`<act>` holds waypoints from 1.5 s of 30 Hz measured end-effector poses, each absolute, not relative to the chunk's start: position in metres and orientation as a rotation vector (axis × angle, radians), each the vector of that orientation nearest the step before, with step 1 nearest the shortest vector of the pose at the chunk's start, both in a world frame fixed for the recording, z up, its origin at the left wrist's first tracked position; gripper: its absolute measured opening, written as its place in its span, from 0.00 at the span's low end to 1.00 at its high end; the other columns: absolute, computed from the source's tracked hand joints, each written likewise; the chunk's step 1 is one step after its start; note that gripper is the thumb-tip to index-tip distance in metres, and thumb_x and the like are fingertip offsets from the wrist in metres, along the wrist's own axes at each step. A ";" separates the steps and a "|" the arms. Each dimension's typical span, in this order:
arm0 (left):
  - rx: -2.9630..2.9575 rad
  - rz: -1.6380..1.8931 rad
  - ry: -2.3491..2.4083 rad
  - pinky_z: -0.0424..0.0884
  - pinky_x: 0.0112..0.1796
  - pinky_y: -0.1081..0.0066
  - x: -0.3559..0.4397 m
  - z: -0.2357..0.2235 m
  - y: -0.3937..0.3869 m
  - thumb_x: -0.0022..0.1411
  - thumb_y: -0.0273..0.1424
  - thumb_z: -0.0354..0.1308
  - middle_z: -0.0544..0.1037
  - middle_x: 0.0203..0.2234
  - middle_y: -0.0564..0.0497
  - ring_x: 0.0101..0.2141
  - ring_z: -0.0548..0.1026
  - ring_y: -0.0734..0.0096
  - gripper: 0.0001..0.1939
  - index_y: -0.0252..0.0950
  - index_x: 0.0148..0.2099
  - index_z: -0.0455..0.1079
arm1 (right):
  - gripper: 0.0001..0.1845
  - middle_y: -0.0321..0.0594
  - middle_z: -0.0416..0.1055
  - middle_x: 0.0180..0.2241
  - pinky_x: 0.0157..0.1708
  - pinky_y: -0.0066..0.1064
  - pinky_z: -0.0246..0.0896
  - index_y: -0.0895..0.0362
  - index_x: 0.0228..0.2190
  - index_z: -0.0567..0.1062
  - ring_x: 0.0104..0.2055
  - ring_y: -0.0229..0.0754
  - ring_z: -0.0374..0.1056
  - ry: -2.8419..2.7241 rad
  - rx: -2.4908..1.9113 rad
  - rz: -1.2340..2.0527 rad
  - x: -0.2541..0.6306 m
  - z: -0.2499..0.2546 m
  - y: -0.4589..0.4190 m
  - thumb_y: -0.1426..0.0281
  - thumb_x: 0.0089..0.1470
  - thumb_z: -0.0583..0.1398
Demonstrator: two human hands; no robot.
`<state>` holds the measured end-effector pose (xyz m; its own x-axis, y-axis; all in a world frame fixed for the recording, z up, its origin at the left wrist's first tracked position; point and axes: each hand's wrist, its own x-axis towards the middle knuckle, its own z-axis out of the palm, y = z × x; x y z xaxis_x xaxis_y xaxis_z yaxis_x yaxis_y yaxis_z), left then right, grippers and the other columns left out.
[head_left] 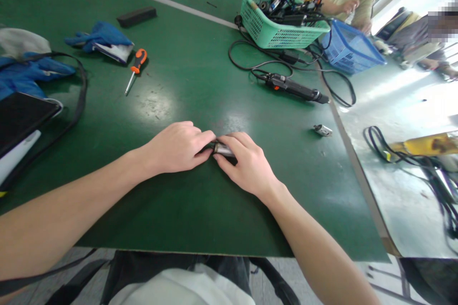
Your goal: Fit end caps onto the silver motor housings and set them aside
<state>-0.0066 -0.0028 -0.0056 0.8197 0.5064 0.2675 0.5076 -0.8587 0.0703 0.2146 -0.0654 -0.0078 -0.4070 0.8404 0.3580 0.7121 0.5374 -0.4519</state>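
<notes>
Left hand (179,148) and right hand (247,159) together in the head view, nearly meeting over the near part of the green counter (179,219). Both hands bare, both gripping: left thumb and forefinger pinched on the dark end of a small silver metal part (224,149), right fingers curled over its body, right thumb along the near side. Part lies between the two hands, mostly covered by the right; cannot tell whether it touches the counter beneath.

Right side of counter: a second small metal piece (323,130), loose, near the counter's seam. Farther off, a black power tool (293,88) on its side, cord looped behind it. Beyond that, a green basket (284,36) heaped with cables and dark tools; blue basket (352,55) just beside it. Across the seam, at far right, a yellow-handled tool (429,144) among black cables.

Left side: screwdriver (138,64), orange and black handle, tip pointing toward the near edge. Blue-and-white glove (103,42) crumpled just beyond it, dark block (136,16) farther back. At the left edge, a flat black device (26,116) next to more blue fabric (36,74), a dark strap (83,81) curving past.

Upper right: another person's hand (349,6), behind the baskets
</notes>
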 end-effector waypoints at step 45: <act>-2.999 -0.441 -0.842 0.69 0.33 0.65 -0.006 -0.001 -0.004 0.71 0.32 0.50 0.78 0.25 0.50 0.25 0.75 0.65 0.11 0.36 0.40 0.73 | 0.11 0.47 0.76 0.45 0.51 0.45 0.72 0.55 0.49 0.76 0.48 0.51 0.72 -2.219 -1.265 0.312 0.215 -0.007 -0.066 0.68 0.66 0.61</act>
